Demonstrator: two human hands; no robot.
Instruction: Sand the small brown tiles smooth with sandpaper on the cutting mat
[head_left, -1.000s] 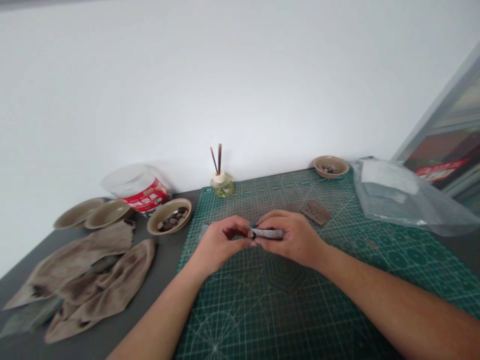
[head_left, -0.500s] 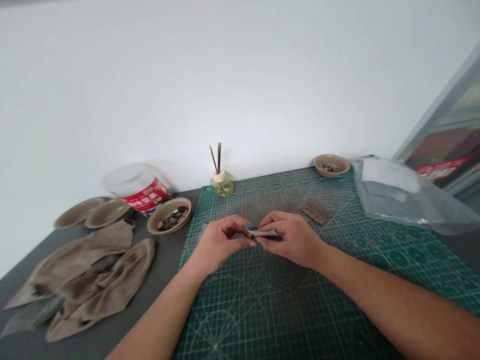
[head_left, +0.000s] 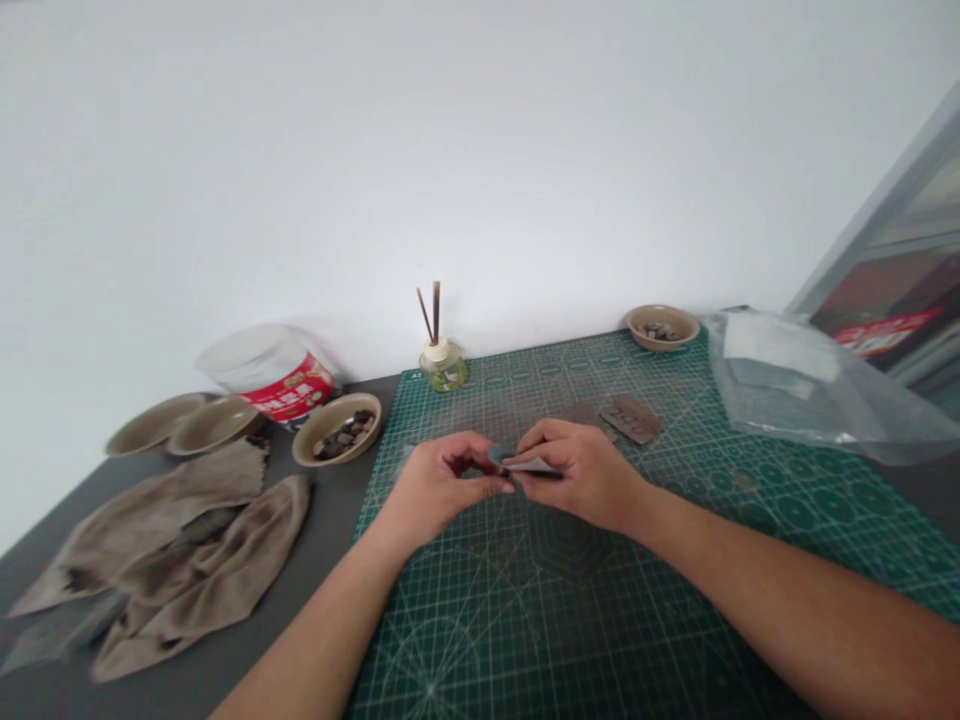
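Observation:
Over the cutting mat (head_left: 570, 640), my two hands meet in the middle. My left hand (head_left: 442, 490) is closed in a pinch on a small dark piece that looks like a stone (head_left: 505, 472), mostly hidden by the fingertips. My right hand (head_left: 585, 472) grips a folded piece of sandpaper (head_left: 536, 466), pale on top and dark along its lower edge. The sandpaper touches the small piece at my left fingertips. Just beyond my right hand lies a brown sandpaper scrap (head_left: 632, 419) marked with what reads as 240.
A bowl of dark stones (head_left: 304, 450) stands left, near stacked bowls (head_left: 142, 425) and a plastic jar (head_left: 289, 390). A crumpled brown cloth (head_left: 247, 570) lies in front. A reed diffuser (head_left: 444, 368), another stone bowl (head_left: 664, 340) and a clear plastic bag (head_left: 810, 425) stand farther back.
Both hands keep their hold at almost the same spot. The sandpaper and fingers have shifted only slightly, and the camera view has moved a little.

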